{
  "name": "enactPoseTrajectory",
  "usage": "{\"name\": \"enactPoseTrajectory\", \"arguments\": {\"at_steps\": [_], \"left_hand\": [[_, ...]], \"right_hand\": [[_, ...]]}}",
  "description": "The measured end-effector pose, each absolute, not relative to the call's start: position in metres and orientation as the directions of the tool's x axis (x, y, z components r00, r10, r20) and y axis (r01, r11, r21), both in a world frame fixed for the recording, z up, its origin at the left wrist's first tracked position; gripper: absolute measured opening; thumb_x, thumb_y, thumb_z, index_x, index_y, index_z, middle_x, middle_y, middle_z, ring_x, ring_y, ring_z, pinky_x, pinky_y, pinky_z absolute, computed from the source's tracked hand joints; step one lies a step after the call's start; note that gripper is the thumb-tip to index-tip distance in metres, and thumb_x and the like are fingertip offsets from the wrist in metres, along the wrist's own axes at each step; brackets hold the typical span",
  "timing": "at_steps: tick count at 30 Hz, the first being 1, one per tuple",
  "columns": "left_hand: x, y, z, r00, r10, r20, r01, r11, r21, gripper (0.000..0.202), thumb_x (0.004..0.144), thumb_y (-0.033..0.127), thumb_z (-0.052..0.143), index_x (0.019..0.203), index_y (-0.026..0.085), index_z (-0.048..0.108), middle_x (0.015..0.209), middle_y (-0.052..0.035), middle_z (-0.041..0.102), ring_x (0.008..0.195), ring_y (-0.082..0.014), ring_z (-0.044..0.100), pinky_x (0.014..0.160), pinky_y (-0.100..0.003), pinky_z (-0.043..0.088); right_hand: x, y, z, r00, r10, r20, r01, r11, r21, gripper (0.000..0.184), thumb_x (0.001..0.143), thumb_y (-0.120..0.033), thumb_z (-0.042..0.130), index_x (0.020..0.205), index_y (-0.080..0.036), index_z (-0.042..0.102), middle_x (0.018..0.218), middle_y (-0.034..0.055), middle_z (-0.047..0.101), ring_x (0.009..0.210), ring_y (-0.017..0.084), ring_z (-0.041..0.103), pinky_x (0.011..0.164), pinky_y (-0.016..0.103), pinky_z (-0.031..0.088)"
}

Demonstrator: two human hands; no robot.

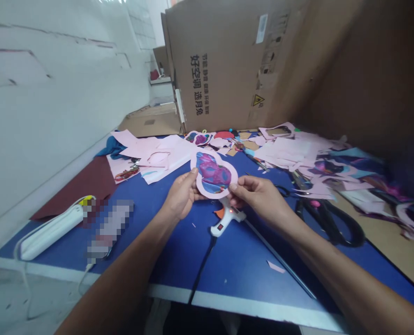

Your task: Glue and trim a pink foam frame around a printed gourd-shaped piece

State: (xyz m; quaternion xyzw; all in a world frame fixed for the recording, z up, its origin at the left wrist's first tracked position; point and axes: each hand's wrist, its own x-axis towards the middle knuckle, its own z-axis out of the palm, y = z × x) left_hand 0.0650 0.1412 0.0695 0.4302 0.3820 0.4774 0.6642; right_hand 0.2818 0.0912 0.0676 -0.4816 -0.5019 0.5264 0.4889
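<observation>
Workroom corner seen from a head-worn camera, with a white-painted wall (53,116) at 10 o'clock and a large printed cardboard carton (220,65) standing on edge at 12 o'clock. A blue-topped work table (227,274) fills the lower field, its near edge running across 6 o'clock. Pink paper offcuts (290,149) and multicoloured printed scraps (346,167) lie heaped along the far side from 12 to 3 o'clock, apparently pushed back to keep them away from the hands. A maroon sheet (77,190) and a white corded appliance (49,232) lie at 9 o'clock; a pixelated object (109,228) beside them cannot be identified. Black-handled scissors (332,223) rest at 3 o'clock, probably set there for easy reach, and a long metal rule (280,246) lies diagonally toward 4 o'clock. A white hot glue gun (227,218) lies near the centre, its red indicator lit and its black cord (203,270) trailing toward 6 o'clock. A gourd-shaped paper cutout (213,174), pink-bordered around a blue and magenta print, is raised just above the gun. The left hand (180,195) closes thumb and fingers on its lower left edge; the right hand (259,197) pinches its lower right edge between thumb and bent fingers. Held by the rim alone, the printed face stays uncovered.
</observation>
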Motion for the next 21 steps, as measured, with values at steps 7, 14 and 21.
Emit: {"name": "enactPoseTrajectory", "arguments": {"at_steps": [7,14,21], "left_hand": [[0.0647,0.1390,0.0721,0.218,0.968,-0.125,-0.292,0.186,0.938,0.036,0.091,0.047,0.084,0.090,0.017,0.064,0.074,-0.0038,0.076,0.059,-0.0155,0.073,0.058,-0.026,0.064],[0.0645,0.1392,0.0687,0.247,0.963,-0.107,-0.258,0.172,0.951,0.042,0.081,0.046,0.092,0.081,0.018,0.061,0.070,-0.0004,0.072,0.060,-0.0130,0.070,0.059,-0.025,0.064],[0.0651,0.1350,0.0717,0.269,0.954,-0.130,-0.237,0.196,0.951,0.023,0.083,0.025,0.088,0.089,0.015,0.068,0.081,-0.0047,0.077,0.069,-0.0153,0.075,0.064,-0.028,0.066]], "right_hand": [[0.2870,0.0924,0.0628,-0.010,1.000,-0.024,0.004,-0.024,-1.000,0.067,0.062,-0.082,0.094,0.079,-0.020,0.076,0.076,0.0065,0.078,0.063,0.017,0.070,0.060,0.027,0.060],[0.2908,0.0929,0.0643,0.021,1.000,0.007,0.040,0.006,-0.999,0.060,0.067,-0.079,0.094,0.076,-0.022,0.077,0.071,0.0060,0.076,0.063,0.020,0.071,0.059,0.030,0.061],[0.2909,0.0955,0.0652,0.061,0.997,0.053,0.107,0.046,-0.993,0.059,0.070,-0.080,0.091,0.076,-0.023,0.075,0.072,0.0069,0.077,0.063,0.021,0.071,0.058,0.030,0.058]]}}
